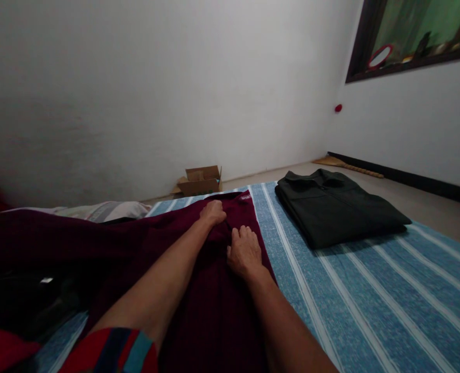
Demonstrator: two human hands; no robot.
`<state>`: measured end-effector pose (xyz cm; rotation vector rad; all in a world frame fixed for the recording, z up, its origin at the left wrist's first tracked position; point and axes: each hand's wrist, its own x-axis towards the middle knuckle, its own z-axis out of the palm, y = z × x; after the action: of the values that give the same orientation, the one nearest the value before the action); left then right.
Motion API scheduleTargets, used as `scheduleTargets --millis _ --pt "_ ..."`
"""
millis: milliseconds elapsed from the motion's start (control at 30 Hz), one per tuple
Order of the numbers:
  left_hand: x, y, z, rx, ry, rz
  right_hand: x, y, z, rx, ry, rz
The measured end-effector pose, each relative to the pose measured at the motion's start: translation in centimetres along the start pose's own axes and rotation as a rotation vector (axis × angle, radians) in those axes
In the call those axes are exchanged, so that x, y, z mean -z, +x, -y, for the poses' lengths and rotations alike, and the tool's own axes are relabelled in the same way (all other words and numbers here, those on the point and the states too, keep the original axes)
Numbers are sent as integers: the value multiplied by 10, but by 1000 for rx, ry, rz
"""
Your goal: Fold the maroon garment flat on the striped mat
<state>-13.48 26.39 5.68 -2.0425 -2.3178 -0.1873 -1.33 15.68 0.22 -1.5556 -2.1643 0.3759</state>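
The maroon shirt [198,290] lies spread on the striped bedsheet [370,290], its long axis running away from the person, left of the folded dark shirt [338,212]. The left hand [213,212] bunches cloth nearer the collar; the right hand [244,252], just behind, pinches a fold.

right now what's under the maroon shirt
The maroon shirt lies on a blue striped sheet, which shows around its right edge. Both hands, left and right, press on top. Anything else beneath the cloth is covered.
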Motion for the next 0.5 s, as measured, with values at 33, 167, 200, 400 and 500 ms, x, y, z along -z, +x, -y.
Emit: scheduleTargets --millis 33,167,200,400,500 --pt "-2 -2 0 2 10 8 -1 0 0 1 4 19" --pt "-2 -1 -4 -7 39 -1 -2 0 -1 3 18 42" --pt "0 1 -4 -10 42 -12 -2 0 -1 5 21 35" --pt "3 -6 -3 8 90 -11 -1 0 -2 31 26 -10" --pt "3 -16 -17 -49 114 -26 -3 0 -2 24 9 5"
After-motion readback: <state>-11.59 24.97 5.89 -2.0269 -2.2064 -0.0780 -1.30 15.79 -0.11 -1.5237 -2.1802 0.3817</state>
